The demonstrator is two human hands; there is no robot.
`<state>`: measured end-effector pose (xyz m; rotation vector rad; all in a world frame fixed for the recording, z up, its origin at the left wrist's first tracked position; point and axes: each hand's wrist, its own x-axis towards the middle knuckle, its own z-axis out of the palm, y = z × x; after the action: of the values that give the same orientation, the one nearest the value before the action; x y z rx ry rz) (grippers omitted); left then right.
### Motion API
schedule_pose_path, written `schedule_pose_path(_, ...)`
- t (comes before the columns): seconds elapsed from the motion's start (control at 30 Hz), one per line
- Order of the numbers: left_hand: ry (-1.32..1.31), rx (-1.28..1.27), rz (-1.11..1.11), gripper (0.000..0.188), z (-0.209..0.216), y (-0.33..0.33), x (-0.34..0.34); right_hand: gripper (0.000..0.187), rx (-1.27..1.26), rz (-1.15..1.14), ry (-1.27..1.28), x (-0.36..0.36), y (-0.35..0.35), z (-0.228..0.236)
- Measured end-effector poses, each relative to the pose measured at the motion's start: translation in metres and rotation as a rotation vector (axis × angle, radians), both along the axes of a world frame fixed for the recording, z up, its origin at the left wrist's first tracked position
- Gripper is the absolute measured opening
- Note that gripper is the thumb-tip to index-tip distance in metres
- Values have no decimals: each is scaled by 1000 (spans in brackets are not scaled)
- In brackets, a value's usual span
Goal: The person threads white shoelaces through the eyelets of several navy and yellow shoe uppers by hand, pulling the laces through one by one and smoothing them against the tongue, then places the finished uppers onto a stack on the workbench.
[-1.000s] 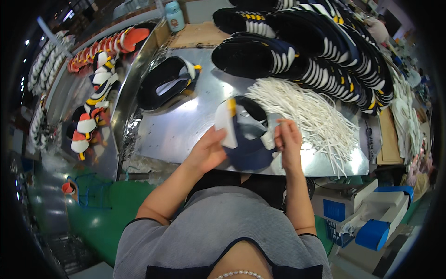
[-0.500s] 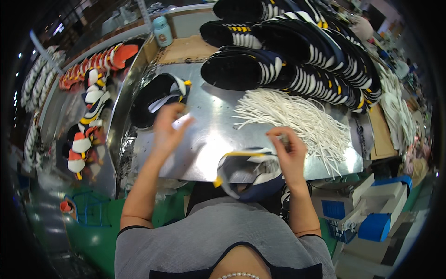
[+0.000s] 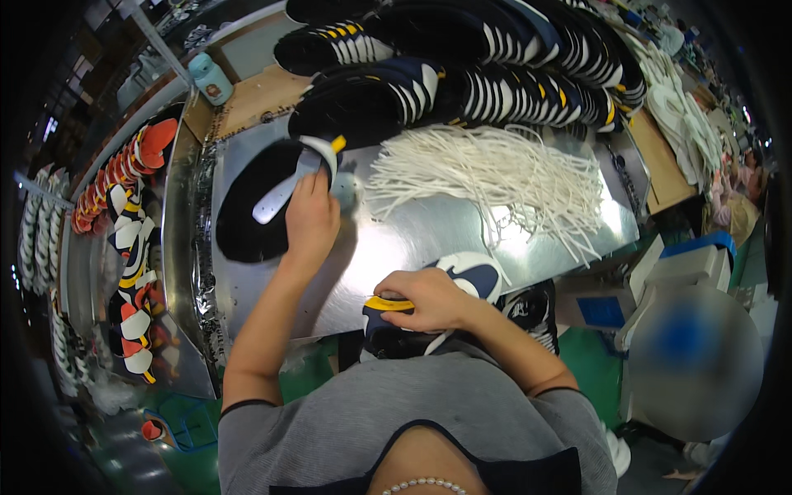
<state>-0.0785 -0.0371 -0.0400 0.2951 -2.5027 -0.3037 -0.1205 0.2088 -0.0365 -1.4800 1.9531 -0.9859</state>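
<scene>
My left hand [image 3: 313, 216] is closed at the inner edge of a black shoe upper [image 3: 254, 235] lying on the left of the metal table. Its fingers pinch the end of a pale flat strip [image 3: 276, 198] with small holes, beside the upper's white and yellow heel tab [image 3: 334, 147]; the exact grip is partly hidden. At the table's front edge, my right hand [image 3: 425, 299] grips a navy and white shoe upper [image 3: 386, 338] by its yellow-edged collar. The white toe part [image 3: 474, 274] of that upper points away to the right.
White shoelaces [image 3: 495, 181] lie in a loose heap at centre right. Nested shoe uppers [image 3: 528, 95] line the back. A light-blue bottle [image 3: 210, 80] stands at the back left, near red and white uppers [image 3: 128, 177] on a side rack. Black laced shoes [image 3: 530, 309] sit beside my right arm.
My left hand has come down onto the pale strip by the black upper. My right hand has moved onto the other upper, which is turned and tipped over. My view has shifted right.
</scene>
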Motion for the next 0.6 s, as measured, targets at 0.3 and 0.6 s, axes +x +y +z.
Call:
schedule_pose_path(0.3,-151,-68,-232,27,-68,-119,-190,46,15,124,100,16,-14,-33)
schedule_pose_path(0.6,-218,689,-461,44,31,5,0,46,-756,-638,-25,-26,79,52)
